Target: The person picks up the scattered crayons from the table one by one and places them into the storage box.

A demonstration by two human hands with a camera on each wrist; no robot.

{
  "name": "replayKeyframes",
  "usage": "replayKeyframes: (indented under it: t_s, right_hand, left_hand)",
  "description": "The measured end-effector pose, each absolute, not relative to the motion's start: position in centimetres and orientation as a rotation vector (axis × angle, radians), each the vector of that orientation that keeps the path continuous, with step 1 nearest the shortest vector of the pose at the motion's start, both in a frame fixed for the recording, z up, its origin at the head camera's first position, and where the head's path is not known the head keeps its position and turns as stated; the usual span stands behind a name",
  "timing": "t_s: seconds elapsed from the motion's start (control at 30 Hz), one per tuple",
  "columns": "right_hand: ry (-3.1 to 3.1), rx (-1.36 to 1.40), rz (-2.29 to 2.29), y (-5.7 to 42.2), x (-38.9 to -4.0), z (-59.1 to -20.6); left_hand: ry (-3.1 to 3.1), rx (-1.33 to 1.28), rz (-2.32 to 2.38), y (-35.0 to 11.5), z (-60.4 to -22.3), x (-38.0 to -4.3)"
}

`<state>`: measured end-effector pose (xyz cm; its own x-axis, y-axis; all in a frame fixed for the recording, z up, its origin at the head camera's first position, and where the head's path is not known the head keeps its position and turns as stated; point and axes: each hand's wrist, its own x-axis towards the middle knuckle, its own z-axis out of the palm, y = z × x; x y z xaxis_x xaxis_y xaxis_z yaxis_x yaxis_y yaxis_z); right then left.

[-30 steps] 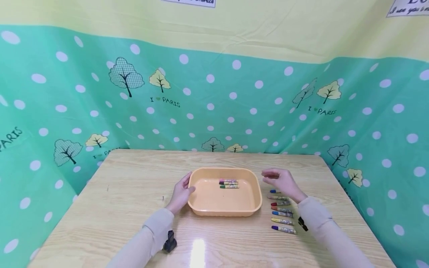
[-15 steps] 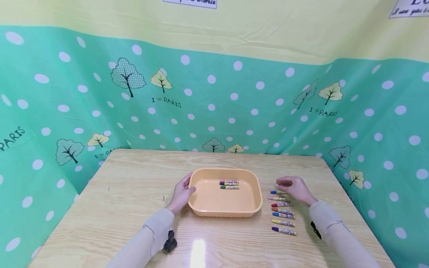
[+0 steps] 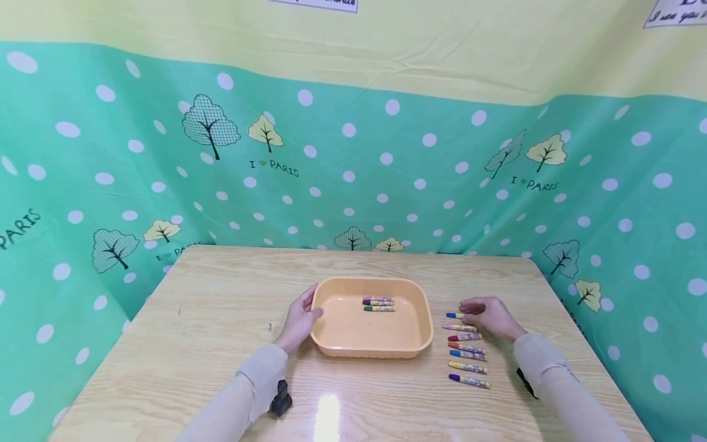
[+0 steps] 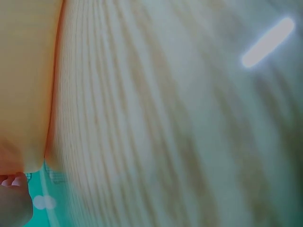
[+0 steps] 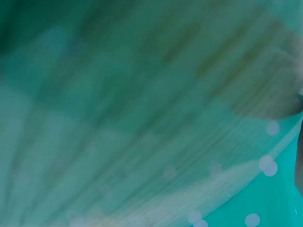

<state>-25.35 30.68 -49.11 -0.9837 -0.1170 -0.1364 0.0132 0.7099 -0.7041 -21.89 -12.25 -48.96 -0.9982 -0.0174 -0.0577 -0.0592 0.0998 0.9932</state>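
Note:
An orange plastic tray (image 3: 367, 353) sits on the wooden table. My left hand (image 3: 298, 322) grips its left end, thumb over the rim and fingers along the outer wall; the left wrist view has the tray's side (image 4: 23, 85) and part of that hand (image 4: 15, 201). Inside lie a pink crayon (image 3: 377, 299), a black crayon (image 3: 378, 303) and a green crayon (image 3: 379, 309). Right of the tray, my right hand (image 3: 493, 317) pinches a blue crayon (image 3: 454, 315), the farthest one in a column; its back end is hidden by the fingers.
Toward me, below the blue crayon, lie a pink crayon (image 3: 459, 328), a red crayon (image 3: 464, 337), an orange crayon (image 3: 465, 347), a lighter blue crayon (image 3: 467, 355), a yellow crayon (image 3: 467, 367) and a purple crayon (image 3: 469, 380). A green dotted curtain (image 3: 364, 202) hangs behind the table (image 3: 232, 294).
My right hand has moved right from beside the tray's rim to the far end of the crayon column, then down onto the blue crayon. The left hand and tray stay put.

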Motion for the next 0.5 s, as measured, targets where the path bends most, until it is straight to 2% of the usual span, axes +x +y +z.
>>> replayKeyframes:
  t_s: [0.23, 0.5]
  right_hand:
    - [2.765, -0.090, -1.090, 30.5, -25.3, -49.5]
    - [2.775, -0.090, -1.061, 30.5, -25.5, -49.3]
  left_hand:
    - [2.252, -0.093, 2.087, -12.1, -46.7, -20.8]
    - [2.293, -0.101, 2.068, -12.2, -49.0, -21.9]
